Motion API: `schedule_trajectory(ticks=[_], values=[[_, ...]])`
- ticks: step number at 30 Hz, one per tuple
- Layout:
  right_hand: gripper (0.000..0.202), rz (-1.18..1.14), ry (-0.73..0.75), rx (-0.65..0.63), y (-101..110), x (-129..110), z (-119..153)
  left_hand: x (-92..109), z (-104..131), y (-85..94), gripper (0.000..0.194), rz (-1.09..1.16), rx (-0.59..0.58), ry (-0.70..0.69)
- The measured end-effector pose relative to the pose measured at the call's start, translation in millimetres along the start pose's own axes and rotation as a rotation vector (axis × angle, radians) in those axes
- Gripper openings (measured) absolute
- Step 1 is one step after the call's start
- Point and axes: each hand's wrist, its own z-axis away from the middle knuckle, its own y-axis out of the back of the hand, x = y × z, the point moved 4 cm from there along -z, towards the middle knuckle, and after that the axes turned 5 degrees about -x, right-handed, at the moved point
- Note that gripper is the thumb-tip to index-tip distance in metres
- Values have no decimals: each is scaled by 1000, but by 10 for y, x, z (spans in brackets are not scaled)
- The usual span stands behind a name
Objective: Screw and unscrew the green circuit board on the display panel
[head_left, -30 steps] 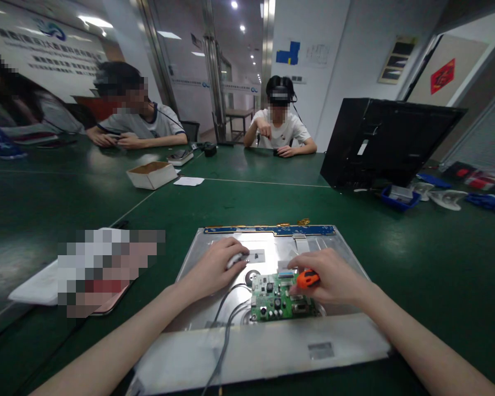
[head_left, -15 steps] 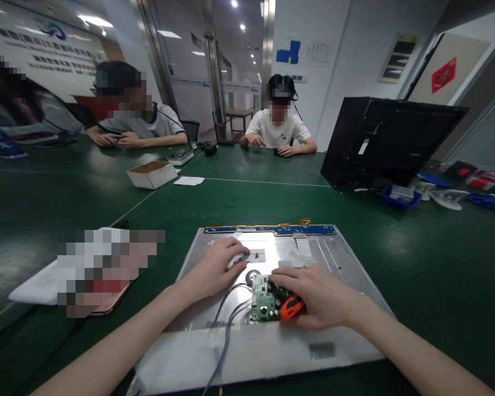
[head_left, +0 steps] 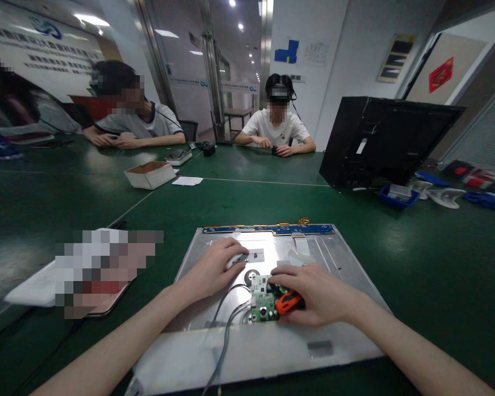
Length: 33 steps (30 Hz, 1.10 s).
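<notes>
A flat metal panel [head_left: 334,341] lies on the green table, with a blue circuit strip [head_left: 268,229] along its far edge. My left hand [head_left: 216,267] rests on the panel's upper left, fingers curled round a small white object [head_left: 234,260] that is partly hidden. On the middle of the panel sits a green circuit board [head_left: 264,300] with grey cables [head_left: 226,341] running from its left side. My right hand [head_left: 313,294] covers the board's right part and grips an orange and black tool [head_left: 287,303], whose far end is hidden.
A pink phone-like item [head_left: 124,286] and a white one lie left of the panel. Farther off are a white box [head_left: 150,175], a black monitor [head_left: 388,143] and a blue tray [head_left: 399,197]. Several people sit across the table.
The orange tool has shifted slightly left and tilted in my right hand. My left hand keeps its place on the panel.
</notes>
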Motion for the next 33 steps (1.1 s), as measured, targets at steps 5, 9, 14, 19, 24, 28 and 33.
schedule_trajectory(ticks=[5,9,14,19,24,28,33], values=[[62,-148,-23,131,174,115,99,11,-2,8,21,2,-3,-2],[33,-453,-112,517,357,351,223,30,-1,23,21,6,-6,-2],[27,-1126,-192,945,373,649,290,49,3,5,21,6,1,18],[53,-1320,-229,788,202,734,137,75,5,-27,23,-19,9,1],[62,-1421,-238,679,-16,817,43,72,-14,-41,24,-20,-12,-24],[59,-1440,-218,692,-104,828,47,41,-12,-80,23,21,-4,-40],[59,-1441,-197,702,-153,801,60,28,17,-116,22,36,28,-61]])
